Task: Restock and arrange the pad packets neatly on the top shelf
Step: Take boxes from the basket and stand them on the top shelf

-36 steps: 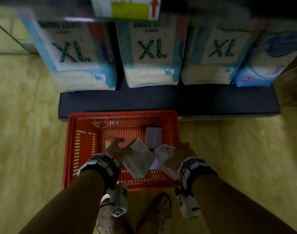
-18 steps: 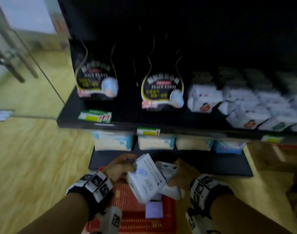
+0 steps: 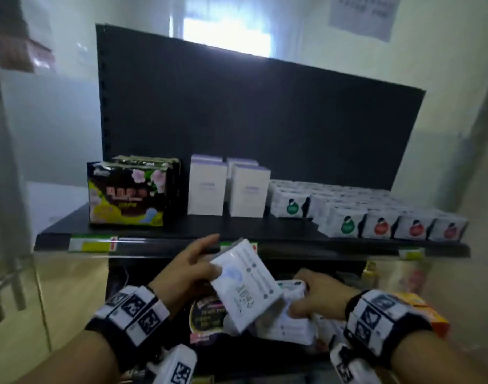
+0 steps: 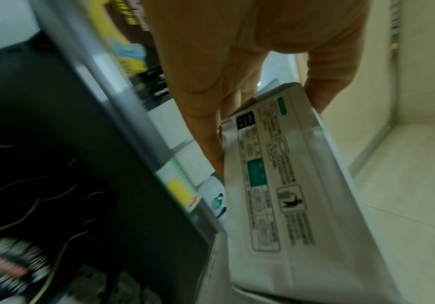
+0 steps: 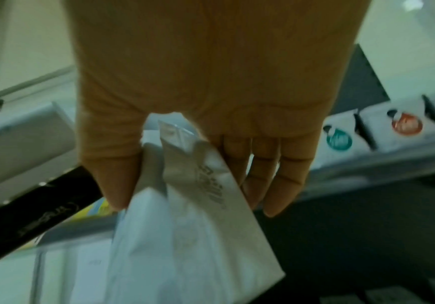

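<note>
My left hand grips a white pad packet just below the front lip of the black top shelf; the left wrist view shows its printed back between thumb and fingers. My right hand holds another white pad packet, lower and to the right; in the right wrist view thumb and fingers pinch that packet's top edge. Rows of small white packets with green and red dots fill the shelf's right half.
On the top shelf stand a dark flowered pack at the left and white boxes in the middle. Black packs hang on the level below. A glass door handle is at the far left.
The view rose from the red basket on the floor to the top shelf. Both hands lifted their packets out of the basket up to the shelf's front edge.
</note>
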`<action>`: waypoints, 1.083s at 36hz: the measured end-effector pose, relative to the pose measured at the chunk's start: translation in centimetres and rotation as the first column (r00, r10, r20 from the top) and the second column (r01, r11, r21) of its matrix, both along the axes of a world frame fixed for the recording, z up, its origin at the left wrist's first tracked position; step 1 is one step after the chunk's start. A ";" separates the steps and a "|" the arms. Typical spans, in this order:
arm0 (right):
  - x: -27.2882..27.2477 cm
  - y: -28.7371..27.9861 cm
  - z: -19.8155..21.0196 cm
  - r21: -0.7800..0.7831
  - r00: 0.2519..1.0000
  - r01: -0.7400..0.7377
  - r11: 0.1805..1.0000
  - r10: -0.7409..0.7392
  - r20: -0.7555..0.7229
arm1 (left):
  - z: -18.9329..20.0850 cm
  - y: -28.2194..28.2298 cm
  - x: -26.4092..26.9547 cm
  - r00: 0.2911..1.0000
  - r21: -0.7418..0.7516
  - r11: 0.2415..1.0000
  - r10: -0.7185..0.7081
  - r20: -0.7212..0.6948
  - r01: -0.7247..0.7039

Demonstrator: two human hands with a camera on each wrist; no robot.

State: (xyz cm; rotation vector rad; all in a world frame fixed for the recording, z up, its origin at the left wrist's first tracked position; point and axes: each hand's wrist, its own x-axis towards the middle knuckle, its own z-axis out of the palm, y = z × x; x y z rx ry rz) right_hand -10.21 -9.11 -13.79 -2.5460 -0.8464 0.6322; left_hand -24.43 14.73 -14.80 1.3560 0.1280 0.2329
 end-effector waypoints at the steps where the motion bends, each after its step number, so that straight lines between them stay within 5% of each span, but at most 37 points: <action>1: 0.2 -0.9 1.4 0.030 1.000 0.012 0.999 -0.012 0.010 | 1.4 -0.5 0.6 1.000 0.018 1.000 0.005 0.030 -0.006; 10: 4.5 -6.7 6.7 0.286 0.971 0.100 0.953 -0.156 0.181 | 8.2 -3.7 6.1 0.951 0.147 0.952 0.236 0.200 -0.267; 19: 12.5 -8.4 7.4 0.428 0.960 0.053 0.902 -0.163 0.226 | 7.5 -3.0 12.9 0.807 0.223 0.776 0.567 0.166 -0.591; 25: 15.7 -5.8 6.9 0.535 0.967 -0.035 0.844 -0.106 0.231 | 7.0 -3.1 14.5 0.765 0.686 0.419 0.558 0.322 -0.594; 29: 16.7 -3.4 6.4 0.558 0.965 -0.107 0.823 -0.049 0.257 | 7.8 -2.9 15.0 0.782 0.880 -0.006 0.456 0.425 -0.476; 34: 17.0 -0.8 5.7 0.535 0.867 -0.226 0.814 -0.082 0.491 | 7.9 -2.4 15.5 0.926 0.863 -0.491 0.258 0.274 -0.118; 36: 17.1 0.2 5.5 0.499 0.772 -0.298 0.814 -0.102 0.628 | 8.0 -2.3 15.9 0.951 0.798 -0.600 0.209 0.227 -0.058; 39: 17.0 1.5 5.9 0.484 0.642 -0.387 0.785 -0.147 0.753 | 7.1 -1.1 16.7 0.967 0.785 -0.611 0.247 0.064 0.105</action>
